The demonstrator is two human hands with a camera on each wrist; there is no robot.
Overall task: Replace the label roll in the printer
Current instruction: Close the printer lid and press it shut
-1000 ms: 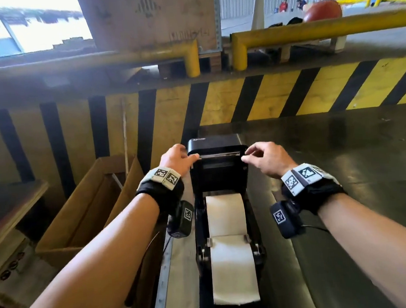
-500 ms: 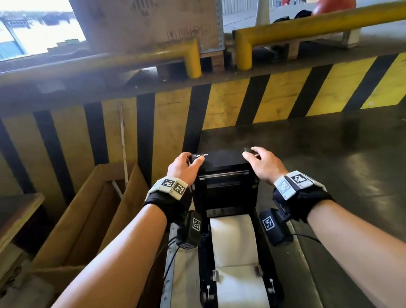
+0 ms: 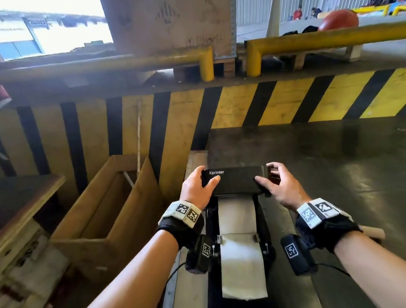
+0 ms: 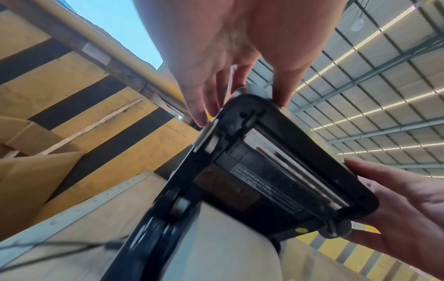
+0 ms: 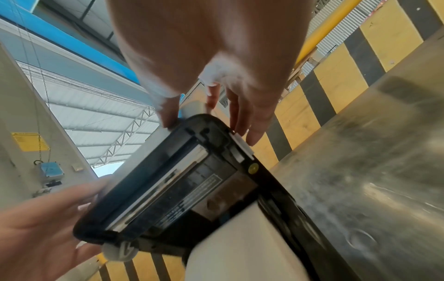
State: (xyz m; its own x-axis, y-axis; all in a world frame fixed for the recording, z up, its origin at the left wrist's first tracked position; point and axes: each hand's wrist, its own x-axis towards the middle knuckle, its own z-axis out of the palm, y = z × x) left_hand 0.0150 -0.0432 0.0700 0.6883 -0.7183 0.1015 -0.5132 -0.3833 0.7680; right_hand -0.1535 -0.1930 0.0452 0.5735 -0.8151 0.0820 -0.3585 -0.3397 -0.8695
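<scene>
A black printer lid (image 3: 235, 180) marked "Xprinter" hangs partly lowered over the printer base (image 3: 263, 224). White label paper (image 3: 240, 260) runs from under the lid toward me, between the guides. My left hand (image 3: 197, 188) grips the lid's left corner, thumb on top. At the right corner my right hand (image 3: 277, 187) holds it with the thumb on top and the fingers down the side. The left wrist view shows the lid underside (image 4: 276, 171), my left hand (image 4: 228, 76) pinching its corner, and the label roll (image 4: 228, 247). The right wrist view shows the lid (image 5: 180, 190) under my right hand (image 5: 216, 66).
An open cardboard box (image 3: 100, 215) stands left of the printer, beside a wooden shelf (image 3: 18, 192). A yellow and black striped wall (image 3: 290, 103) rises behind. The dark table top (image 3: 357, 178) stretches right. A cardboard tube (image 3: 373, 232) lies by my right wrist.
The lid has swung down from upright toward the base, with both hands following it. Less of the paper under the lid shows.
</scene>
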